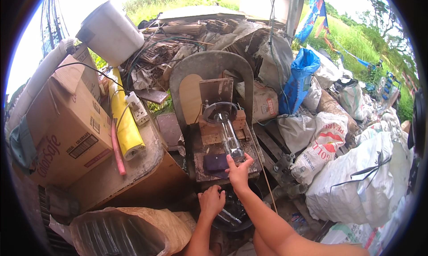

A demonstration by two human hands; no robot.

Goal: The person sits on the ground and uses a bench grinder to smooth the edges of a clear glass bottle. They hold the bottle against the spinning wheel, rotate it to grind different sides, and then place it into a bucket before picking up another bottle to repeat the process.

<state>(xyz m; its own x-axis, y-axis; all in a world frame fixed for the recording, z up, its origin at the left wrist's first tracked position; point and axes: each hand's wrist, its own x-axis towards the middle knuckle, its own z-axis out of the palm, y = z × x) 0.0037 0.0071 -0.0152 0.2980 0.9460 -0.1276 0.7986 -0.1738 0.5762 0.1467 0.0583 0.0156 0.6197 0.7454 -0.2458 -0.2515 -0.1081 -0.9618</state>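
Note:
My right hand [240, 169] is closed around the lower end of a clear glass bottle [230, 138], fingers and thumb on its base. The bottle lies tilted, its far end at a dark round ring [220, 111] on a wooden stand [232, 129]. The stand sits on a worn grey plastic chair [178, 73]. Beneath the bottle is a dark purple block [216, 163]. My left hand [211, 200] is lower and to the left, fingers curled near the front edge and a black basin [236, 228]. What its fingertips touch is hidden. Clear glass pieces show in the basin.
To the left, a table [147, 171] carries a cardboard box [73, 131], a yellow roll [127, 122] and a white power strip [137, 108]. An open brown sack [165, 225] stands at lower left. White sacks [356, 180] and a blue bag [302, 80] crowd the right.

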